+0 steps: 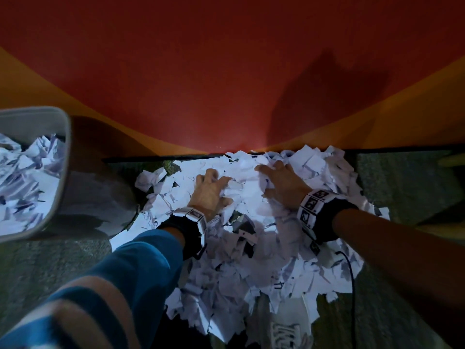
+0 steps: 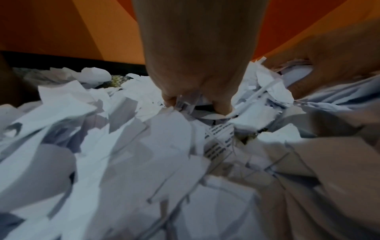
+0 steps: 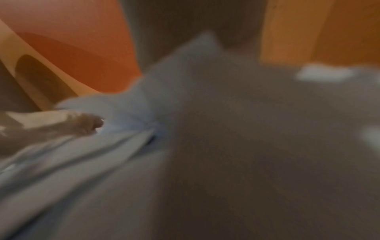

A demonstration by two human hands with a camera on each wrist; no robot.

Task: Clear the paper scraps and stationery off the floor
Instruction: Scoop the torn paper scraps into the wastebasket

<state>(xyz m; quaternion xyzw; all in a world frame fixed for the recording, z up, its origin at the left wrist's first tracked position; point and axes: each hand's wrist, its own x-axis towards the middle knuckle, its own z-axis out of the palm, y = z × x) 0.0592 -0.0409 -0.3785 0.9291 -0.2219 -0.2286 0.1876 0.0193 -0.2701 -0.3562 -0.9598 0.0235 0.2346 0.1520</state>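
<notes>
A large heap of torn white paper scraps (image 1: 241,248) lies on the grey carpet against the wall. My left hand (image 1: 214,177) is dug into the far left part of the heap. Its fingers (image 2: 223,107) curl down around a bunch of scraps (image 2: 188,101). My right hand (image 1: 274,170) is pressed into the far right part, fingers bent into the paper. From the left wrist it (image 2: 333,53) shows curled around scraps. The right wrist view is blurred and filled by paper (image 3: 144,105) close to the lens. No stationery is visible.
A grey bin (image 1: 66,152) holding paper scraps stands at the left, close to the heap. The red and orange wall (image 1: 226,71) closes off the far side. My white shoe (image 1: 286,331) and a black cable (image 1: 351,273) lie at the heap's near edge. Carpet (image 1: 402,177) shows on the right.
</notes>
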